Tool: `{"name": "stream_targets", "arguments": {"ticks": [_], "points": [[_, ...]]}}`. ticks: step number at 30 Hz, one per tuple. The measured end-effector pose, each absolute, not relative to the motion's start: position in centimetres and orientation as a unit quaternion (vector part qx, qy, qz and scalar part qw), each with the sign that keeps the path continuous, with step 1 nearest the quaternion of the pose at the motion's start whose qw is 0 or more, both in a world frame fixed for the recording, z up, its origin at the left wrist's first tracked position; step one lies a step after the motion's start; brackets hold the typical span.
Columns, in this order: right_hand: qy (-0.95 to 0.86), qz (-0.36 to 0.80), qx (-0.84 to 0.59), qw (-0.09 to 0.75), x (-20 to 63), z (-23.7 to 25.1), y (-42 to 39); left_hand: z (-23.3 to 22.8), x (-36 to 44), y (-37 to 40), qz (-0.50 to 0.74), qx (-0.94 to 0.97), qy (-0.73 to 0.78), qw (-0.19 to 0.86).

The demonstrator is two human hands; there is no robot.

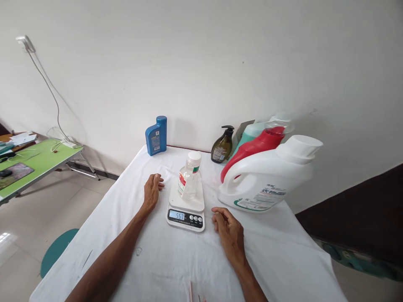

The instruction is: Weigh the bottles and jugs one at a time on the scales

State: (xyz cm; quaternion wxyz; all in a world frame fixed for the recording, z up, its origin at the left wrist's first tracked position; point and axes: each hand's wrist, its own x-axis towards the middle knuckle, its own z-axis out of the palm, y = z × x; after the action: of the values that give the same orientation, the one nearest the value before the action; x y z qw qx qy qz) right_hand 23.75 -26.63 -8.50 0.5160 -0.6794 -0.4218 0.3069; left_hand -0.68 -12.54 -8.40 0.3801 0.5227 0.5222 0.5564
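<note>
A clear plastic bottle (189,180) with a white cap and a red and green label stands upright on a white kitchen scale (185,220). The scale's lit display appears to read 557. To the left of the scale, my left hand (153,191) rests on the cloth with its fingers loosely apart, holding nothing and not touching the bottle. My right hand (229,230) lies to the right of the scale, apart from it. Its fingers are loosely bent, with the index finger reaching out and nothing visible in them.
A blue bottle (156,136) stands at the back left of the white-clothed table (170,260). At the right are a dark pump bottle (222,147), a red bottle (252,149) and a large white detergent jug (267,180). A green table (40,163) and a teal stool (56,251) are off left.
</note>
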Motion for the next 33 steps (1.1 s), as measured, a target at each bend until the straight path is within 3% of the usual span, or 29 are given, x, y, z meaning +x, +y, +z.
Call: {"name": "stream_targets", "arguments": {"ticks": [6,33], "points": [[-0.434,0.296,-0.703,0.479,23.9,-8.4,-26.2,-8.4,-0.5,-12.2,0.541,0.534,0.531,0.375],[-0.431,0.313,-0.699,0.477,23.4,-7.2,-26.9,-8.1,-1.2,-13.3,0.548,0.517,0.519,0.404]]}}
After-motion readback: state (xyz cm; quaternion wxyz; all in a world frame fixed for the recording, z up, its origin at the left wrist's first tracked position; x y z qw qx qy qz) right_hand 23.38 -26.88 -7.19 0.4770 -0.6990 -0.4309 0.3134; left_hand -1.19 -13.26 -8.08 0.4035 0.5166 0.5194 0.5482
